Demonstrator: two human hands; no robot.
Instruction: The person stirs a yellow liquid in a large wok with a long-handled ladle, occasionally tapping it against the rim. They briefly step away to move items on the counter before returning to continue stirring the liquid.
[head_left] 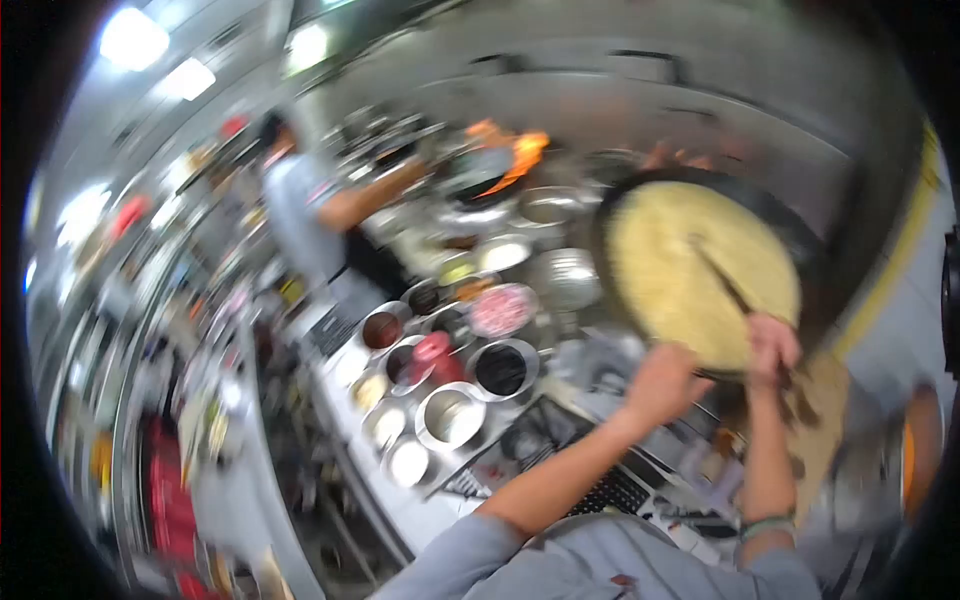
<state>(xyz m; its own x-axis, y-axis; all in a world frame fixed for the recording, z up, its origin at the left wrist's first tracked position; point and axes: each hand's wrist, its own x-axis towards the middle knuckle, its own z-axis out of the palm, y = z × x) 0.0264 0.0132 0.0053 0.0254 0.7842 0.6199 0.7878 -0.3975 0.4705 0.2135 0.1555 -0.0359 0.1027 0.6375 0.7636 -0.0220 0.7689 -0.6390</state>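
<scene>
A large dark wok (612,300) on the right is filled with a pale yellow food (650,270), which looks smooth. My right hand (772,345) is closed round the handle of a ladle (725,278), whose head rests on the yellow food. At the wok's near left rim is my left hand (665,382), with its fingers curled. Blur hides whether those fingers grip the rim or a cloth.
Several metal bowls of ingredients, among them a white one (450,417) and a pink one (503,310), stand left of the wok. Farther left, a person (310,205) holds a pan (475,172) with flames (525,155). Shelves line the far left.
</scene>
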